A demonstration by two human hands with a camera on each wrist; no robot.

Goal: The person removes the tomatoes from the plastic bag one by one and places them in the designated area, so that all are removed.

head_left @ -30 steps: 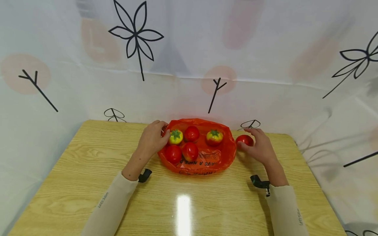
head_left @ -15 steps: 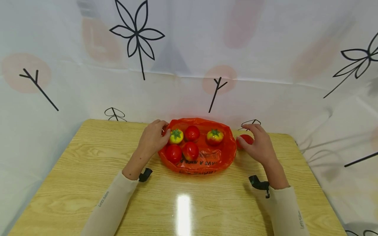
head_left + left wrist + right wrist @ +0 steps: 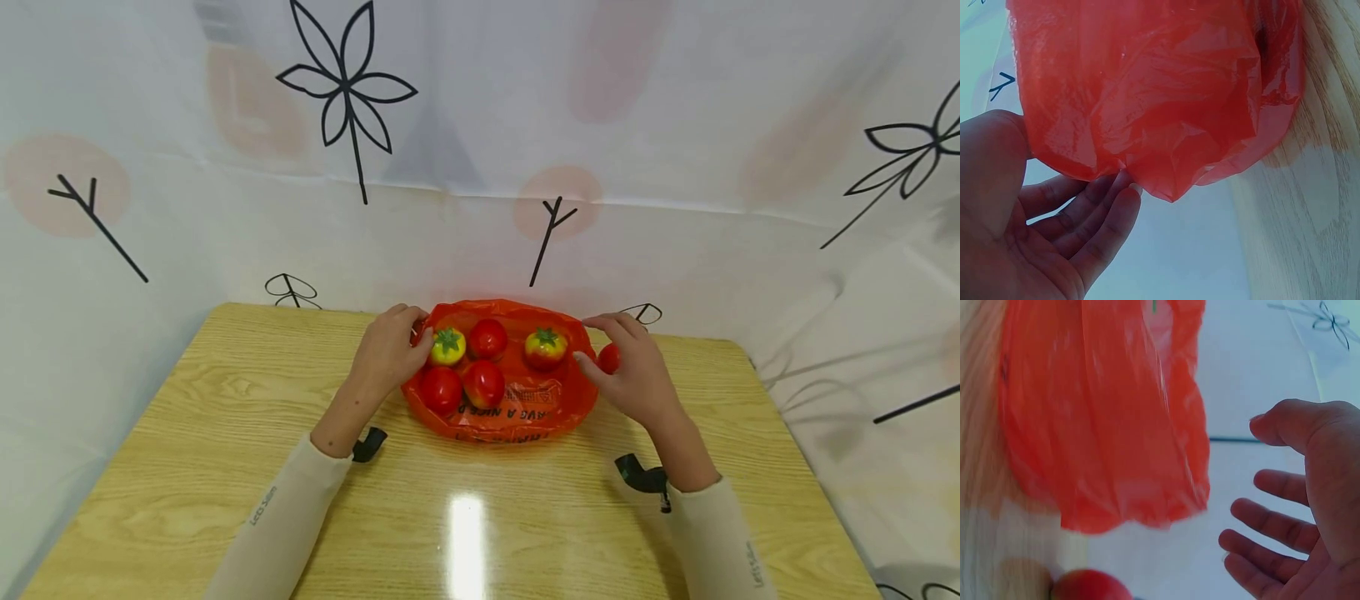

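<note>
five tomatoes (image 3: pixel 483 384) in red plastic bag (image 3: pixel 579 398), on wooden table (image 3: pixel 540 533) | left hand (image 3: pixel 386 348): thumb + fingers pinching bag's left edge | right hand (image 3: pixel 637 375): fingers spread, thumb apart, just beside bag's right edge | loose red tomato (image 3: pixel 610 358) on table right of bag, partly behind right hand

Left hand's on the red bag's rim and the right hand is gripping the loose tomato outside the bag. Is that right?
No: the right hand isn't gripping the loose tomato; the right wrist view shows the tomato apart from that hand, which holds nothing. The rest stands.
</note>
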